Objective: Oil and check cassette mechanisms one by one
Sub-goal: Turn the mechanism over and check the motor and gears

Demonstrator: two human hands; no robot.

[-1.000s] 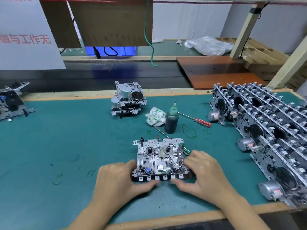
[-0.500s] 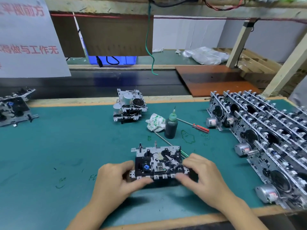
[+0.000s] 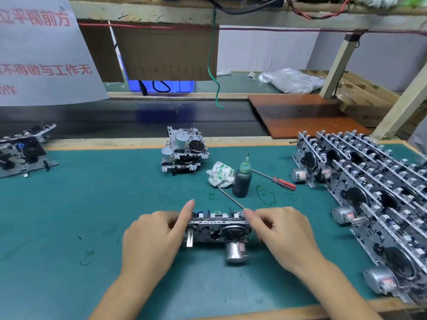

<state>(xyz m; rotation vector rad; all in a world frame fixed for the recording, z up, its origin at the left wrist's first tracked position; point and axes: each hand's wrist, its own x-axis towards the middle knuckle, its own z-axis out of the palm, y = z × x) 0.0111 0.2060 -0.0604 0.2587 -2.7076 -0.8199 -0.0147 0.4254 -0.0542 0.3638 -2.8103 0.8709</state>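
Note:
A metal cassette mechanism stands tipped up on its edge on the green mat, its underside with a black flywheel and a silver motor facing me. My left hand holds its left end, forefinger stretched along the top corner. My right hand grips its right end with curled fingers. A dark oil bottle with a green needle cap stands upright just behind the mechanism.
A stacked pair of mechanisms sits at the mat's far middle, another mechanism at the far left. Rows of upright mechanisms fill the right side. A crumpled cloth, a red-handled screwdriver and a thin metal rod lie near the bottle.
Both hands have tipped the mechanism from lying flat, face up, onto its edge, so its motor side now faces me. The view has also tilted upward.

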